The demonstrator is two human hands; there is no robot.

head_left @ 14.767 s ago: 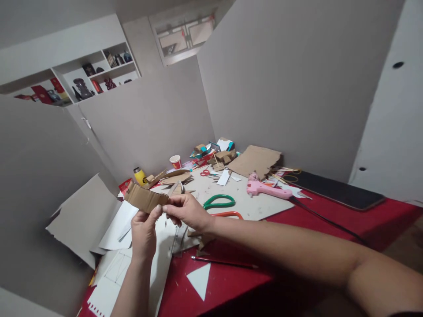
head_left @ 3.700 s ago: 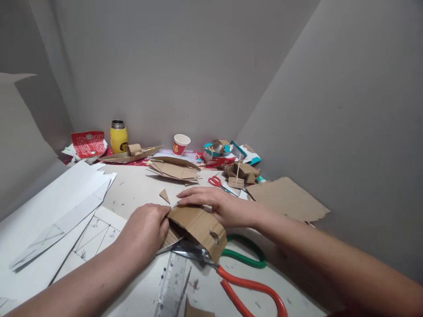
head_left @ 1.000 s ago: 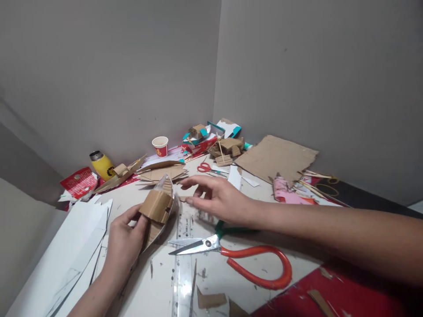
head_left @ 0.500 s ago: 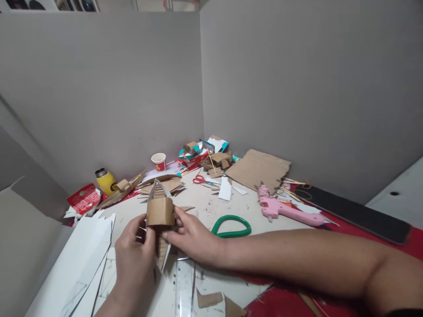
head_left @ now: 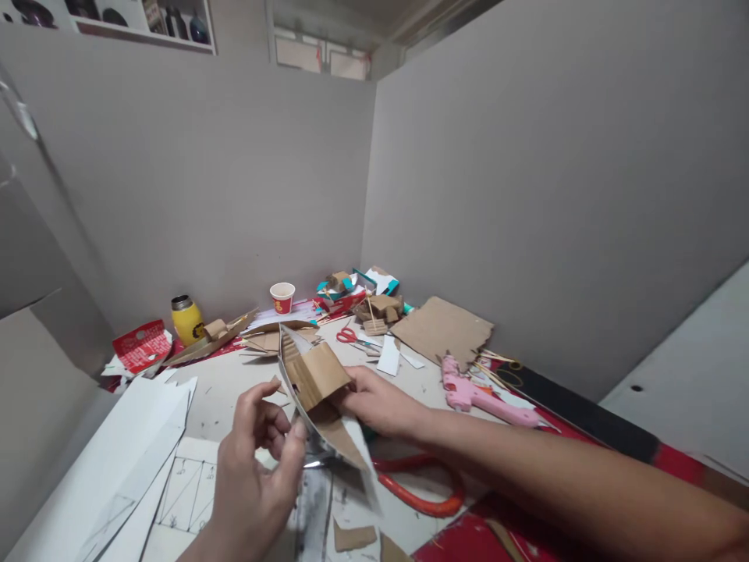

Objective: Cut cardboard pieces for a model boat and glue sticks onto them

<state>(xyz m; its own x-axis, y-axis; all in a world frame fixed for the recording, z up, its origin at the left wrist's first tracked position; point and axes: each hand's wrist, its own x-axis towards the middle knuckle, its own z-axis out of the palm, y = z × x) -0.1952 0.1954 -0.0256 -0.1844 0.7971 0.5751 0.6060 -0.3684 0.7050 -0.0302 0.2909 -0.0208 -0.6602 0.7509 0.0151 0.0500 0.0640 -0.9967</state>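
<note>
A small cardboard boat (head_left: 297, 373) with pointed ends and a curved cardboard canopy (head_left: 326, 375) is held tilted above the table. My right hand (head_left: 380, 400) grips it from the right side, its fingertips partly hidden behind the canopy. To the left of the hull is my left hand (head_left: 260, 445), fingers curled but apart, with nothing between them. The thumb tip is close to the hull's side; I cannot tell if it touches. Beneath the boat and right arm lies a large red-orange handle loop (head_left: 427, 507). A ruler (head_left: 313, 515) is under the boat too.
Further back are red-handled scissors (head_left: 346, 336), a pink glue gun (head_left: 488, 398), a cardboard sheet (head_left: 441, 328), a paper cup (head_left: 282, 298) and a yellow bottle (head_left: 187, 321). White paper sheets (head_left: 122, 445) cover the left side. Grey partitions (head_left: 281, 179) stand behind.
The boat has turned and tilted, its near end swinging right. My left hand has come off it, while my right hand keeps hold. The view has shifted, and a red-orange loop now shows.
</note>
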